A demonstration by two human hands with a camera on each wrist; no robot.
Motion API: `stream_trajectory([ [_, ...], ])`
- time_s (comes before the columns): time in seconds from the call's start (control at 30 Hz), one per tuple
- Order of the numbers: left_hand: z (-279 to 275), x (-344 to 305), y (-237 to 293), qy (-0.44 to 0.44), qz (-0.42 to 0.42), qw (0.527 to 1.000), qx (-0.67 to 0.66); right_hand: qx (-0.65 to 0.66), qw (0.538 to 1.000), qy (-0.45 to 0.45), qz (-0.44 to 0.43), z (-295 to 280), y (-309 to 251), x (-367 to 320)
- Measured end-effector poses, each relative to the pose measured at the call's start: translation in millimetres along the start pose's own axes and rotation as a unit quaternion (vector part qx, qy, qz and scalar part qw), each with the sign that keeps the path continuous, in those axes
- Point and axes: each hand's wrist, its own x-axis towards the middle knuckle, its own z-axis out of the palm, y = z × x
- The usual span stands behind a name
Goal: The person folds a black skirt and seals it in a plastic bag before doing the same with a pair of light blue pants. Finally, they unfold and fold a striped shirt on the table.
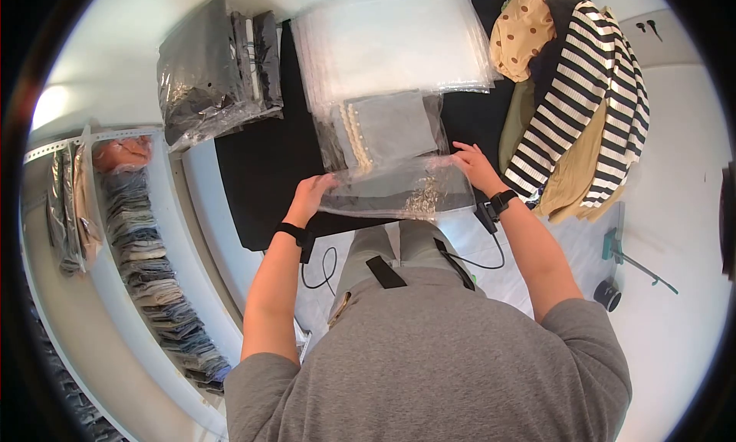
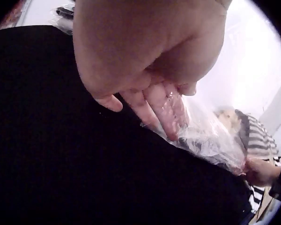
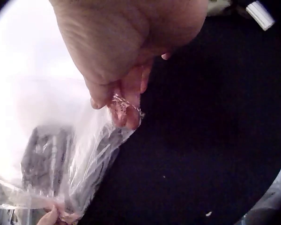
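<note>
A clear plastic bag (image 1: pixel 383 189) with a folded grey garment (image 1: pixel 395 128) in it lies at the near side of the black table; beige beaded trim runs down the garment's left side. At the bag's near left corner, my left hand (image 1: pixel 313 194) holds the film, which covers some of its fingertips (image 2: pixel 166 110). The near right corner is pinched between the thumb and fingers of my right hand (image 1: pixel 477 170). Between both hands the loose end of the bag stretches, wrinkled and shiny. In the right wrist view the grey garment (image 3: pixel 47 157) shows through the film.
A stack of clear bags (image 1: pixel 391 43) lies at the table's back. Bagged dark clothes (image 1: pixel 203 74) stand back left. Loose clothes, including a striped garment (image 1: pixel 563 97) and a dotted one (image 1: pixel 523 32), pile up at the right. Shelves of folded clothes (image 1: pixel 153 273) stand at the left.
</note>
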Motion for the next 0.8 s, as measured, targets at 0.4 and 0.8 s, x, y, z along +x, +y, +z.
stream_trajectory([
  [0.4, 27.8, 31.1, -9.8, 0.221, -0.040, 0.970, -0.091, 0.013, 0.988, 0.112, 0.105, 8.9, -20.5, 18.6],
  [0.8, 36.6, 12.2, -0.3, 0.258, -0.063, 0.963, -0.046, 0.008, 0.974, 0.162, 0.156, 32.4, -33.7, -10.3],
])
